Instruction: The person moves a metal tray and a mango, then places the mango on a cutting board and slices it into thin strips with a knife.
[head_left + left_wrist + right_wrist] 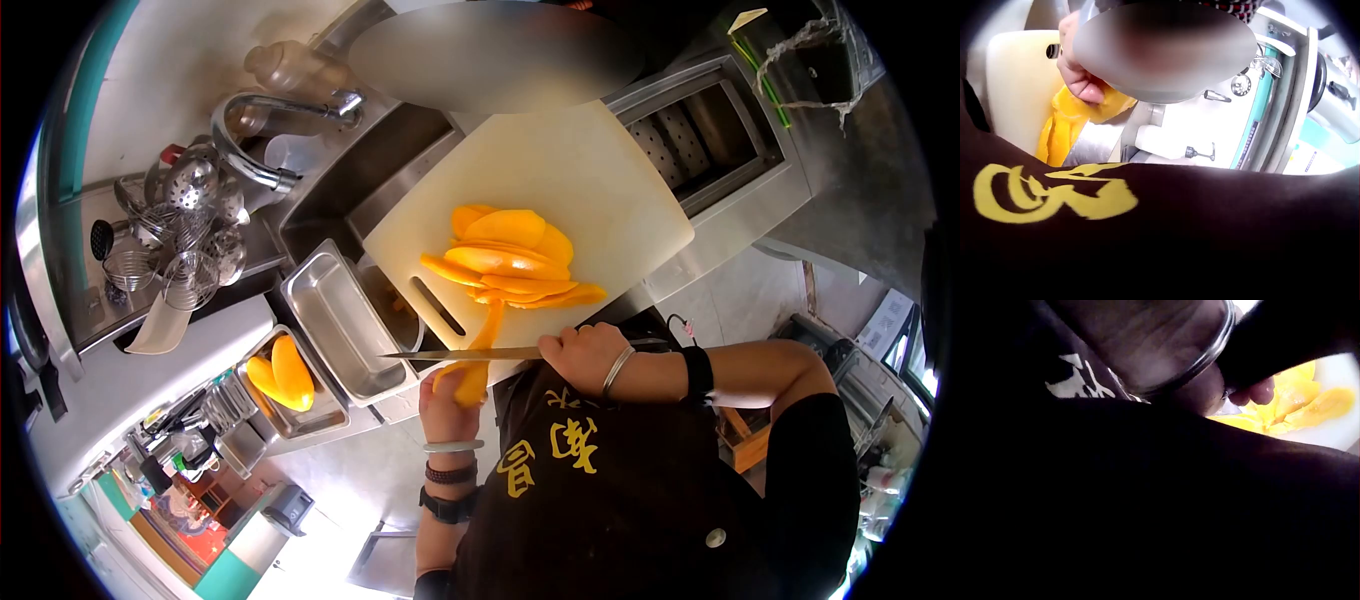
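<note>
Beside the cutting board [610,190], our left hand [443,416] gripped mango [468,384]; our right hand [588,359] clutched a knife [460,354] across its length.

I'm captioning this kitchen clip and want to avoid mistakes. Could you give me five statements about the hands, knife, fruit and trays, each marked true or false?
1. The right hand grips a knife. True.
2. Orange fruit slices lie on a white cutting board. True.
3. The left hand holds nothing. False: it holds a piece of orange fruit.
4. The cutting board has no handle slot. False: a handle slot shows near one edge.
5. Fruit pieces lie in a metal tray. True.
</note>
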Tool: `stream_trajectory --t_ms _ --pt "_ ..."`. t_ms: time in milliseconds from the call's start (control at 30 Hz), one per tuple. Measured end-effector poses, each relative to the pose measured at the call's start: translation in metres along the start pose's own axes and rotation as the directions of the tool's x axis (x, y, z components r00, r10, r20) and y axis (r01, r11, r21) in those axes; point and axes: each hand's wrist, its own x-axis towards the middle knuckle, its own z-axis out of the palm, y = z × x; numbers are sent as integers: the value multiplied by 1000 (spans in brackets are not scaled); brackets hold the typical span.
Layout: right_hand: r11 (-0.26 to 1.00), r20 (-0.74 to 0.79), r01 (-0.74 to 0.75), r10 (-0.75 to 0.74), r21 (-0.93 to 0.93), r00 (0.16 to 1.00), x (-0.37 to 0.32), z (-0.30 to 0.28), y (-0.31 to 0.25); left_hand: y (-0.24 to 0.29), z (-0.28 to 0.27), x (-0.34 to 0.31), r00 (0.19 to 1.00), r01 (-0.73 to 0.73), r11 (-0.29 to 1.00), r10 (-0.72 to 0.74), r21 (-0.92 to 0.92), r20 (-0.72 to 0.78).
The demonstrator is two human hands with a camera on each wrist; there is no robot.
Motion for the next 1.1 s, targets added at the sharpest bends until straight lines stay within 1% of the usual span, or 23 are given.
stream_trajectory --t_ms 67,133,167,233,267,367,400,467,500,567,600,667,700,767,800,867,900,967,1000,1033,1067,1100 --pt "1000 -23 -2 2 0 1000 3 0 1 2 -2 3 997 62 996 -64 -60 -32" --pt "982 22 -169 171 -86 985 7 0 1 0 -4 4 998 56 998 -57 -38 -22" --pt "982 22 -170 172 -85 985 11 2 8 -1 -5 4 999 53 999 -53 -14 -11" --pt "974 135 -223 226 -38 965 19 12 36 -2 -3 5 996 83 996 -83 -18 12" --pt "980 140 -196 197 -22 970 18 15 42 -2 -3 5 993 114 993 -113 -22 29" --pt "978 141 -208 206 0 968 21 14 42 0 0 3 990 125 992 -125 -4 61" --pt "978 141 -207 205 -2 968 21 12 41 1 1 2 990 125 992 -124 -6 61" --pt "974 123 -222 215 47 969 19 8 34 6 -1 -1 979 169 985 -164 -32 125" --pt "974 127 -219 211 50 969 15 2 27 7 -1 -2 979 169 985 -164 -32 119" --pt "990 76 -138 135 35 988 7 -9 14 9 2 -1 971 229 972 -224 -60 84" --pt "989 75 -140 138 34 988 5 -6 11 9 4 -1 971 230 971 -224 -59 87" --pt "998 19 -61 61 -12 998 4 2 6 9 7 0 960 279 948 -272 -151 68" --pt "998 19 -62 62 -12 998 7 2 8 8 7 1 960 280 948 -273 -151 68" --pt "975 116 -221 217 23 969 15 -2 15 8 5 1 955 296 940 -286 -168 84" --pt "975 116 -220 216 23 970 19 4 24 8 5 1 955 295 940 -285 -169 83" --pt "982 153 -189 185 8 971 22 21 45 8 5 1 961 271 950 -258 -152 101" --pt "982 153 -188 185 7 971 22 20 44 7 3 1 961 271 950 -257 -153 102" --pt "972 170 -235 231 3 958 23 13 41 4 -4 2 989 114 992 -119 57 85" --pt "972 171 -233 229 4 958 22 8 38 2 -4 -2 990 114 992 -119 57 82" --pt "972 184 -231 222 33 958 21 2 35 -1 0 -7 996 -79 974 67 213 64" --pt "971 196 -230 214 62 957 19 -5 31 -4 2 -10 965 -260 894 250 364 74" --pt "971 198 -229 213 62 957 16 -13 25 -6 3 -10 966 -259 895 250 364 72"
